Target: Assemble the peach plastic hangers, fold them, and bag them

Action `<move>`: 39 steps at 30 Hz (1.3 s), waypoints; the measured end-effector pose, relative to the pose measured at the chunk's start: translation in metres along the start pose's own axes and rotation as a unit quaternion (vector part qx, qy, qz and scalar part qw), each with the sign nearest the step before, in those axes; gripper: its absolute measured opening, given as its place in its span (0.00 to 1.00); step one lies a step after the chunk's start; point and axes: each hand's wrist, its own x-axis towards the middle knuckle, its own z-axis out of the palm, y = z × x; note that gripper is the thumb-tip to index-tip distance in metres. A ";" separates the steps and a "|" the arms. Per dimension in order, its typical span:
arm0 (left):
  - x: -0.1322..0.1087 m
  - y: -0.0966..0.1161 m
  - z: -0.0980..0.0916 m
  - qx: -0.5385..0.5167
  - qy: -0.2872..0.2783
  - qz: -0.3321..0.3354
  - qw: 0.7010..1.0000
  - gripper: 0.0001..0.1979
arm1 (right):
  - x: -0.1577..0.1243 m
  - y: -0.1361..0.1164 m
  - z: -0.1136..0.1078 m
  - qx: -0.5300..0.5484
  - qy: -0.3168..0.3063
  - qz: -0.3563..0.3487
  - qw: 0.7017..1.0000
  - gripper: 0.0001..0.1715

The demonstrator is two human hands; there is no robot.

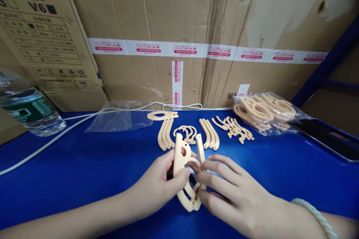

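Note:
A beige folding clothes hanger stands upright between my hands, its two arms meeting at the bottom in a narrow V. My left hand grips the left arm, thumb across its front. Fingers of my right hand close around the right arm, partly hiding it. Just beyond lie curved hooks, with a row of hanger arms on the left and another row of arms on the right. Farther right is a loose pile of small curved pieces. A folded hanger lies behind the left row.
Clear bags of hanger parts sit at the back right, beside a dark phone-like device. An empty plastic bag, white cable and water bottle are on the left. Cardboard boxes wall off the back of the blue table.

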 end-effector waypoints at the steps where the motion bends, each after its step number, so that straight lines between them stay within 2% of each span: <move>1: 0.000 -0.001 0.000 -0.017 0.000 -0.010 1.000 0.08 | -0.001 0.000 0.000 -0.003 -0.002 0.002 1.000 0.13; 4: 0.000 -0.003 0.000 -0.051 0.000 -0.027 0.998 0.11 | -0.002 0.002 0.001 -0.010 -0.006 0.000 1.000 0.13; 9: -0.002 -0.003 -0.002 -0.040 0.004 -0.014 0.999 0.11 | -0.003 0.003 0.001 -0.027 -0.007 0.012 1.000 0.09; 13: 0.001 -0.004 -0.005 -0.036 0.059 -0.014 0.998 0.09 | -0.003 0.005 0.000 -0.027 -0.027 0.032 0.999 0.13; 17: 0.005 -0.007 -0.007 -0.031 0.101 -0.010 0.994 0.13 | -0.004 0.010 0.000 -0.023 -0.042 0.093 0.995 0.14; 22: 0.005 -0.008 -0.008 -0.027 0.094 0.000 0.995 0.16 | -0.006 0.014 0.005 0.005 -0.076 0.132 0.988 0.18; 27: 0.004 -0.011 -0.009 -0.039 0.089 0.001 0.995 0.16 | -0.005 0.012 0.005 0.024 -0.078 0.145 0.986 0.16; 35: 0.004 -0.007 -0.007 -0.082 0.081 -0.028 0.993 0.16 | -0.004 0.011 0.004 -0.033 -0.071 0.136 0.988 0.19; 39: 0.004 -0.002 -0.005 -0.059 0.080 -0.039 0.994 0.17 | -0.005 0.009 0.005 -0.023 -0.088 0.146 0.985 0.16</move>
